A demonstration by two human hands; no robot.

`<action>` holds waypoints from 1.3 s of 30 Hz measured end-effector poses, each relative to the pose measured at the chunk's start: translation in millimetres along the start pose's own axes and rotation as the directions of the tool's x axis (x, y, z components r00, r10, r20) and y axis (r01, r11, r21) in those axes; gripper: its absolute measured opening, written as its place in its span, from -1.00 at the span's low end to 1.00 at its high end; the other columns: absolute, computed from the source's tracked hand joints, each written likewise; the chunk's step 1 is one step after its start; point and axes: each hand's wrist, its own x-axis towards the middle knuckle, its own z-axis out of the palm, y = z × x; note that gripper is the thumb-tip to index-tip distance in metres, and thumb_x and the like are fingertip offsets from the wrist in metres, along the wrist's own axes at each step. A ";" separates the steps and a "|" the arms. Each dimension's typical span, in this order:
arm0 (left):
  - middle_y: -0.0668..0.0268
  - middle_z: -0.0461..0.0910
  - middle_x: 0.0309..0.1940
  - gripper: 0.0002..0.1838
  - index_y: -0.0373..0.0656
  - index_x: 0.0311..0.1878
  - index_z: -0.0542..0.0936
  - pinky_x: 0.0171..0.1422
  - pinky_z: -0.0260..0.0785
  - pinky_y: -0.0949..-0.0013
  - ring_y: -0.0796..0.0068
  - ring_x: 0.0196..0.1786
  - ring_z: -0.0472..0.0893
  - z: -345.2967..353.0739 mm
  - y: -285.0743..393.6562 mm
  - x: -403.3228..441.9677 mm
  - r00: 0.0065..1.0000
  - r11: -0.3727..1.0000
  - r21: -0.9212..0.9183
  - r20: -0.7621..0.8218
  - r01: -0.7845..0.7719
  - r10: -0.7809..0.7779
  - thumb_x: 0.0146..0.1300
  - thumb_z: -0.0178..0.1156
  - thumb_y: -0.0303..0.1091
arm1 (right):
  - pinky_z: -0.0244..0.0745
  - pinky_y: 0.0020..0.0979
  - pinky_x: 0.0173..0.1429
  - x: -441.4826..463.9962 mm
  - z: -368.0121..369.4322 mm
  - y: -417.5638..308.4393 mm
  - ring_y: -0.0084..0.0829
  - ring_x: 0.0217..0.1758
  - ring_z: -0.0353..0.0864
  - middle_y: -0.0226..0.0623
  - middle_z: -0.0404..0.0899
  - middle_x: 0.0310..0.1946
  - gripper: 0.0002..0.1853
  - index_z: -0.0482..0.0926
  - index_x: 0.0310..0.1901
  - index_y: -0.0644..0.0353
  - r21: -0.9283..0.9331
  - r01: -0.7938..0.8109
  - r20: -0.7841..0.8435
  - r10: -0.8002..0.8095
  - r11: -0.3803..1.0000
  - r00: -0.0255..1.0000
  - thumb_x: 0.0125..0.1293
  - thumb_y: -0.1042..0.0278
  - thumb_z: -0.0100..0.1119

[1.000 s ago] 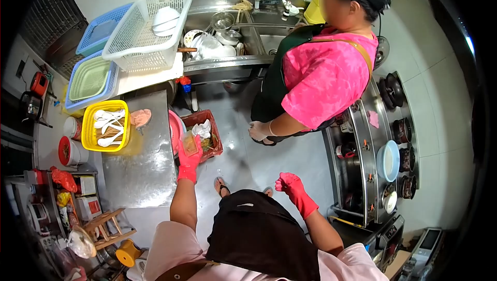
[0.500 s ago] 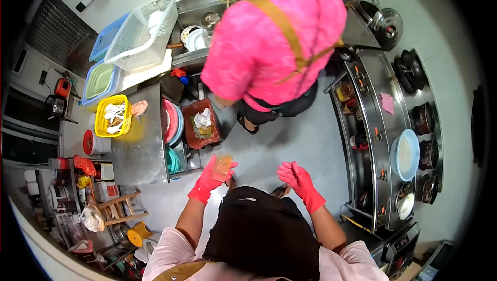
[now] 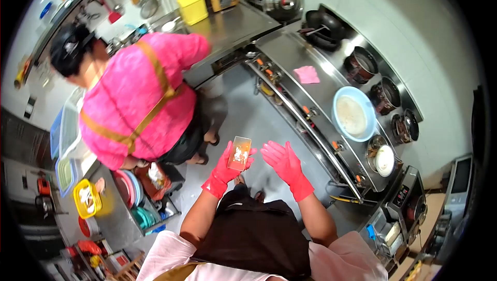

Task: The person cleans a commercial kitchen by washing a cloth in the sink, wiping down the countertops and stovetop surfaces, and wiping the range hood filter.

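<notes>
My left hand [image 3: 220, 171], in a pink rubber glove, is closed around a small see-through rectangular container [image 3: 240, 152]. Orange-brown bits and pale patches show on the container; exactly what they are I cannot make out. Beside it, my right hand [image 3: 283, 166] in a matching glove is held open with the palm up, touching nothing. Both hands are above the floor in front of my dark apron [image 3: 248, 234].
A co-worker in a pink shirt [image 3: 140, 100] stands ahead on the left. To the right runs a steel stove counter [image 3: 316, 56] with a light-blue basin [image 3: 354, 114], a pink cloth [image 3: 307, 74] and dark pots [image 3: 361, 64]. A yellow basket [image 3: 87, 198] sits at lower left.
My view has swung right, bringing more of the stove counter in. The co-worker now appears farther left. The container stays in my left hand, and my right hand remains open.
</notes>
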 end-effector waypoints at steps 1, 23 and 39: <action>-0.03 0.53 0.29 -0.20 -0.22 0.43 0.38 0.02 0.62 0.21 0.16 -0.02 0.70 7.9 0.8 18.8 1.000 1.000 0.003 -0.001 0.006 -0.006 0.47 -0.07 0.33 | 0.25 -0.09 0.56 5.9 0.2 -12.7 -0.02 0.48 0.35 0.10 0.35 0.41 -0.24 0.19 0.46 0.45 0.029 0.026 0.011 -0.027 0.999 1.000 0.61 -0.16 -0.22; 0.01 0.56 0.25 -0.26 -0.13 0.42 0.42 0.14 0.56 0.13 0.05 0.09 0.64 52.8 165.1 318.4 0.997 0.979 -0.205 0.073 -0.006 0.021 0.47 -0.04 0.30 | 0.46 -0.05 0.36 258.1 -10.1 -208.9 -0.05 0.25 0.58 0.02 0.55 0.22 -0.31 0.41 0.29 0.37 -0.241 0.008 -0.232 -0.065 0.971 0.971 0.55 -0.21 -0.08; -0.06 0.55 0.25 -0.23 -0.16 0.39 0.39 0.00 0.60 0.13 0.04 -0.05 0.69 82.7 245.3 427.2 0.967 0.969 -0.160 -0.203 -0.187 0.153 0.42 0.03 0.33 | 0.49 -0.08 0.35 441.5 -40.2 -310.6 -0.07 0.24 0.61 0.02 0.60 0.18 -0.32 0.47 0.26 0.37 -0.068 -0.148 -0.121 0.139 0.987 0.983 0.53 -0.20 -0.02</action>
